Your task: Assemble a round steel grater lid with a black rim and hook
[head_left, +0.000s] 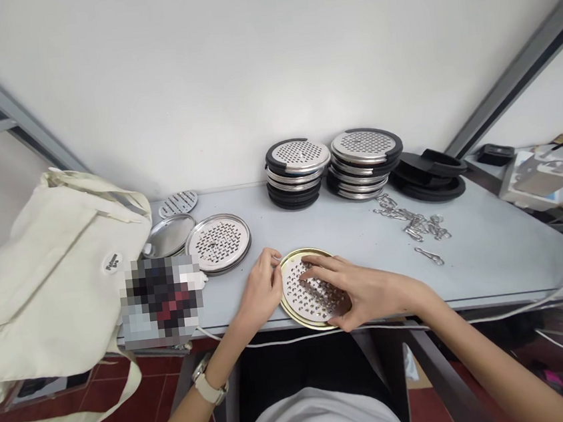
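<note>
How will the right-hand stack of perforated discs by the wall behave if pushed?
The stack would probably shift or topple in layers, since its discs sit unevenly. Its black rims may grip somewhat, while the bare metal edges look likelier to slide.

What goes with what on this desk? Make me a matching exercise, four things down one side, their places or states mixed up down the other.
1. cream bag
2. metal clips
3. gold-rimmed disc
4. tall stacks

A. scattered loose
B. at the back, near the wall
C. touched by the left hand and right hand
D. at the far left

Pairs: 1-D, 2-A, 3-C, 4-B
</note>
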`<state>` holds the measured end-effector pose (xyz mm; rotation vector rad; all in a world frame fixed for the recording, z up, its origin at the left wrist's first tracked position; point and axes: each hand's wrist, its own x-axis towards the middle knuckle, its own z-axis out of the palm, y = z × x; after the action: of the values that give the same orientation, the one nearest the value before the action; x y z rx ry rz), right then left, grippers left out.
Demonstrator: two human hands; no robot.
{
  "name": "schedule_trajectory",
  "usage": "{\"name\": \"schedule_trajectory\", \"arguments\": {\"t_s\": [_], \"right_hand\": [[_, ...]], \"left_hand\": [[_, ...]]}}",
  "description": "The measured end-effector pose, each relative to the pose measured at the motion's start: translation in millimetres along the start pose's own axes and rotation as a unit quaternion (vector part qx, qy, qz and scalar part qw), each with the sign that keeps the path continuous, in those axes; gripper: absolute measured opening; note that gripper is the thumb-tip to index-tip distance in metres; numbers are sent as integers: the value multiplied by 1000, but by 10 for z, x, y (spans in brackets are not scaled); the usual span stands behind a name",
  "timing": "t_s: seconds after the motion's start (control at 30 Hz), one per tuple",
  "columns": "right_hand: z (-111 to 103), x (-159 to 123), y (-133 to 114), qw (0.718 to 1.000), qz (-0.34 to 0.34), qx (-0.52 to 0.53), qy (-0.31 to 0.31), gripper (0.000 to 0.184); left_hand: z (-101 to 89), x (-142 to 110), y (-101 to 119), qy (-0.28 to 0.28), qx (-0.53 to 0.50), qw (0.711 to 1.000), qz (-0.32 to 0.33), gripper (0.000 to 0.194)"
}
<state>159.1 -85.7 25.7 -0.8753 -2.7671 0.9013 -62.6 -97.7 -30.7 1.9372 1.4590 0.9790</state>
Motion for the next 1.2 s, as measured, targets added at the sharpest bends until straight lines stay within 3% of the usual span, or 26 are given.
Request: {"name": "schedule_trajectory", "arguments": {"t_s": [0.27, 0.6, 0.97, 1.2], "right_hand": [[61, 9, 37, 1000, 14, -16, 14, 75], [43, -26, 49, 996, 48, 64, 45, 99], [146, -73, 213, 991, 95, 46, 82, 98], [235, -71, 274, 980, 99, -17, 172, 118]], "left_hand": [[-7, 4, 8, -5, 5, 1000, -3, 18], [-4, 2, -1, -2, 6, 1000, -1, 18], [-16, 11, -23, 0, -7, 1000, 10, 16], [-25, 10, -18, 0, -15, 1000, 9, 15]]}}
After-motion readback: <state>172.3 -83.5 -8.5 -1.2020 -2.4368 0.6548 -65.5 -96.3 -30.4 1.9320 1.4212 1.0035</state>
